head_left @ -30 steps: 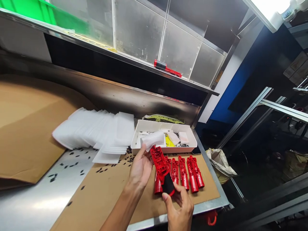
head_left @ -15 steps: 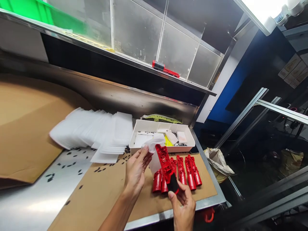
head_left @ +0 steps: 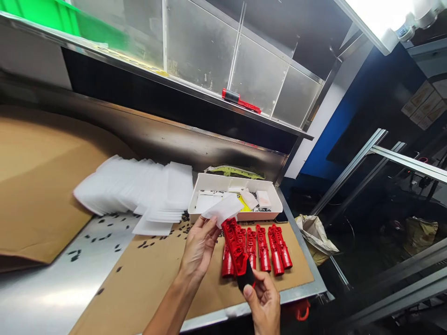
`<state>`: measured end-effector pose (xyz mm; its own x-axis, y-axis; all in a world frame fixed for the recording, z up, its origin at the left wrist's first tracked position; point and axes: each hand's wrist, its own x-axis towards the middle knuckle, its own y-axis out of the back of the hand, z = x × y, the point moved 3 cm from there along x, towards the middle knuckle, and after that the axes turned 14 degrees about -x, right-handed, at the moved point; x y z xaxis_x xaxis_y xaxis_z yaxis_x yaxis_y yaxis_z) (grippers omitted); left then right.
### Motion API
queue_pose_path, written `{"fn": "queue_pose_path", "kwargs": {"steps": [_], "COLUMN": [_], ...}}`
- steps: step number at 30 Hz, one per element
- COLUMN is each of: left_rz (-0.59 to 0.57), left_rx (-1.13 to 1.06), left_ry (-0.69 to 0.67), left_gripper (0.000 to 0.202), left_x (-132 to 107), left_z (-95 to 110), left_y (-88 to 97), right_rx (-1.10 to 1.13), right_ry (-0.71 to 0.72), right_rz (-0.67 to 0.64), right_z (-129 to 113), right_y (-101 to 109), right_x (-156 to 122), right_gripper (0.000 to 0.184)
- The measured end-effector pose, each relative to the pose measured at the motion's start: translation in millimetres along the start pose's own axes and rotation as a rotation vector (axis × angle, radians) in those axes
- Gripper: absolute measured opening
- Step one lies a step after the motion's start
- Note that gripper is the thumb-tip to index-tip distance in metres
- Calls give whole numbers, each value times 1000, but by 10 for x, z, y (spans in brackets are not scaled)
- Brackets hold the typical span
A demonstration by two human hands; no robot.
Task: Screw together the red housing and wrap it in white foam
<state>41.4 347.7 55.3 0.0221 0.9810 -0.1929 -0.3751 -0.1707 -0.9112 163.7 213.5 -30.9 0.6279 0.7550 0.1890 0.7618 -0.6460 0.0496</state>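
My left hand (head_left: 199, 244) pinches a thin white foam pouch (head_left: 225, 208), which hangs over the far end of a red plastic housing part (head_left: 234, 246). Fingers of my right hand (head_left: 263, 298) grip the black lower end of that red part, which is tilted with its far end up to the left. Whether the part's tip is inside the pouch or only behind it, I cannot tell. Below and to the right, several similar red parts (head_left: 263, 251) lie in a row on a brown cardboard sheet (head_left: 150, 279).
A fanned stack of white pouches (head_left: 139, 186) lies left of my hands. Behind them stands a white tray (head_left: 193, 211) with small items. Small black pieces (head_left: 75, 255) are scattered about. A large brown bag or carton (head_left: 42, 186) stands at left; a red-black tool (head_left: 240, 100) rests on the shelf.
The red part and my right hand have shifted slightly left. The white pouch has turned and now lies flatter across the part's upper end.
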Motion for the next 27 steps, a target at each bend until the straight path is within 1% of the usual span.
{"fn": "queue_pose_path", "kwargs": {"steps": [3, 4, 8, 10, 12, 14, 16, 18, 21, 24, 27], "left_rz": [6, -5, -61, -77, -105, -137, -152, -148, -130, -138, -161], "left_rx": [5, 11, 48, 65, 74, 73, 60, 50, 68, 116, 199], "left_ry": [53, 65, 73, 75, 95, 118, 130, 139, 166, 191, 215], "left_gripper": [22, 21, 13, 8, 7, 8, 22, 39, 51, 56, 62], "left_x": [-17, -20, -14, -15, -34, -79, -153, -254, -427, -555, -581], "left_z": [6, 5, 14, 26, 24, -3, -56, -128, -241, -313, -334], "left_y": [26, 33, 67, 96, 126, 157, 183, 196, 181, 166, 231], "right_rx": [-65, -111, -313, -356, -356, -310, -243, -192, -137, -84, -21], "right_ry": [26, 58, 272, 310, 288, 243, 195, 155, 103, 56, 6], "right_rz": [43, 60, 91, 93, 102, 107, 104, 101, 90, 16, -103], "right_z": [-30, -46, -124, -149, -176, -217, -267, -318, -364, -353, -293], "right_y": [22, 33, 70, 85, 93, 81, 48, 4, -53, -81, -60], "right_x": [18, 25, 32, 32, 36, 38, 33, 21, 2, 19, 93], "right_gripper": [50, 48, 40, 39, 43, 51, 57, 59, 60, 64, 66]}}
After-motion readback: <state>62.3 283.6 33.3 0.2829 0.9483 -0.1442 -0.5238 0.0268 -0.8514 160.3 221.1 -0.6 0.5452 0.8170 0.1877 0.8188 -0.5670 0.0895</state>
